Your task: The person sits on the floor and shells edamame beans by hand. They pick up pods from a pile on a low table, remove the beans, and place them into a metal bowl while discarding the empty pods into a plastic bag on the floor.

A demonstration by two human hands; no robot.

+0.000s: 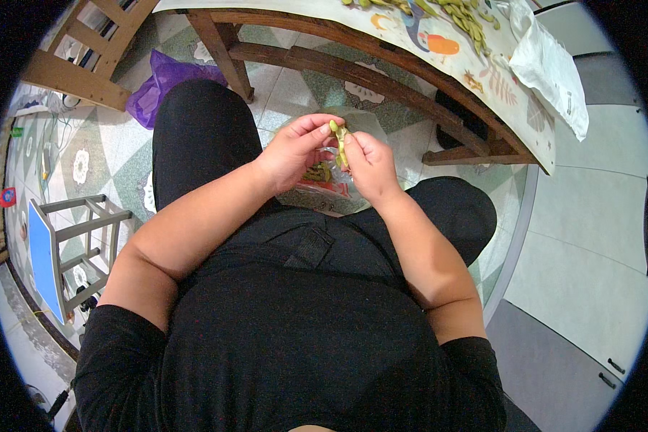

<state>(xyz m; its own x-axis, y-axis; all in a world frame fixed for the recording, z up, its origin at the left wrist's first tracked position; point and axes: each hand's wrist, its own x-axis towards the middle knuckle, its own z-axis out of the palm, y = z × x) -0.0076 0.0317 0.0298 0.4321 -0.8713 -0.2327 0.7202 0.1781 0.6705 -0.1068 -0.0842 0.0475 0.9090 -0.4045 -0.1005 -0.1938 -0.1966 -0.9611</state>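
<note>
One green pod [341,149], held up in the gap between two bare hands, out over the floor in front of the lap! Its long axis runs nearly fore and aft, far end leaning a touch to the left, near end tucked down by the right fingers. Look at that far tip: a rounded green bulge sits right at the left thumb, perhaps a bean, too small to be sure.

So who's nearer? Neither: both are touching. The left hand [293,150] comes in from the left, thumb and forefinger closed in a pinch at the far end, the lower fingers curled loosely. The right hand [371,164] lies along the pod's right flank, thumb laid on its middle, fingers folded behind; how firmly they squeeze is hidden. The whole grip turns on that: left at the far end, right along the side and nearer the body.

Straight below, more pods [315,173] lie in clear plastic [372,124], bag or lining, I cannot tell. Farther out, ahead and to the right, a loose pile of pods [466,23] rests on the table [381,30], well apart from both hands, beside a white bag [551,72].
</note>
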